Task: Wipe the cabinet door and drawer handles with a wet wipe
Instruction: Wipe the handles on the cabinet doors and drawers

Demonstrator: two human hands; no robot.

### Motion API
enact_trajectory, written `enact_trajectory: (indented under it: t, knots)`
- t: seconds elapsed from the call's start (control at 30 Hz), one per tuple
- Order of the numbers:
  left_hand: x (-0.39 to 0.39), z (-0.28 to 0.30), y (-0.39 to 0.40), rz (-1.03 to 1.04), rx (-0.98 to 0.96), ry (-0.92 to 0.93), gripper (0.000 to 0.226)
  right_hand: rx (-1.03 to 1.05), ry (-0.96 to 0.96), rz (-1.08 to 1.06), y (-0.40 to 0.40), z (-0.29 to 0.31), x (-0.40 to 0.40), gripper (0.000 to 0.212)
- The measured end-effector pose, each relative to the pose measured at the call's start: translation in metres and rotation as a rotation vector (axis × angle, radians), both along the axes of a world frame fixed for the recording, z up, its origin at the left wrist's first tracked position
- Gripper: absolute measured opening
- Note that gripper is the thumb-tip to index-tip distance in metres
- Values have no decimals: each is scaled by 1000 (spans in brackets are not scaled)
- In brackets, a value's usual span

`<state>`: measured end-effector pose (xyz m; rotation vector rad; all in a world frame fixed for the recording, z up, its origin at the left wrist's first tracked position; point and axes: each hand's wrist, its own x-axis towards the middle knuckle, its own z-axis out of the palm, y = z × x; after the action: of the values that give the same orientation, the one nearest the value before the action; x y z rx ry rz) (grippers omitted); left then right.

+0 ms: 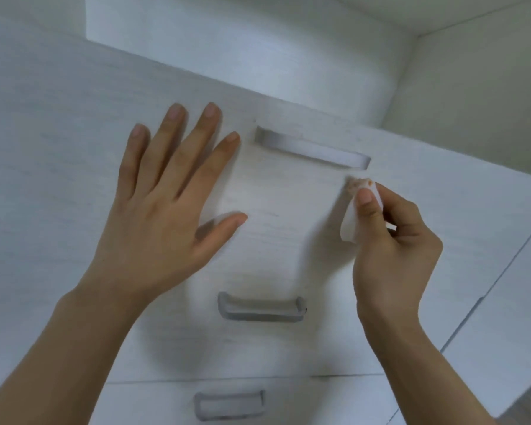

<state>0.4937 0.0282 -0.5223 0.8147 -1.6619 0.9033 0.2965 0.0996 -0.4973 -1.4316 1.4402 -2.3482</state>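
Head view: left hand (154, 210) flat and spread; right hand (393, 240) pinches seemingly soiled wet wipe (351, 216) below top handle (311, 148).

Wet wipe (351, 219): white, folded, pinched upright; upper tip soiled orange-brown, just below the right end of the top handle, apart from it.
Top handle (311, 147): grey bar, horizontal, on the uppermost white drawer front (273, 216).
Middle handle (261, 307): grey bar, shorter in view, directly below on the same column of drawers.
Bottom handle (229, 404): grey bar on the lowest visible drawer, near the frame's lower edge.
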Motion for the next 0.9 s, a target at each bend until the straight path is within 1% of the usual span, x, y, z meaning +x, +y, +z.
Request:
enact_trajectory:
  t: [0.07, 0.17, 0.3, 0.4, 0.53, 0.63, 0.7, 0.77, 0.9]
  knots:
    - [6, -16, 0, 4, 0, -26, 60, 32, -40, -6, 0, -17, 2, 10]
    - [14, -47, 0, 7, 9, -39, 56, 59, -8, -59, 4, -42, 7, 8]
    - [15, -99, 2, 40, 71, -55, 57, 115, 65, -123, 16, -83, 5, 10]
    - [13, -126, 3, 93, 106, -93, 61, 165, 53, -125, 25, -108, -2, 11]
    - [-2, -136, 1, 133, 123, -46, 69, 223, 31, -64, 24, -119, -11, 14]
    - [-10, -139, -1, 146, 124, 7, 71, 249, 15, 67, 19, -124, -4, 16]
    - [-11, -142, -3, 147, 120, 24, 71, 237, -45, 131, 18, -127, 2, 17]
    - [-11, -144, -5, 148, 104, 29, 71, 217, -80, 144, 16, -127, 2, 17]
    - [-12, -144, -9, 152, 61, 26, 70, 187, -75, 113, 15, -131, 4, 15]
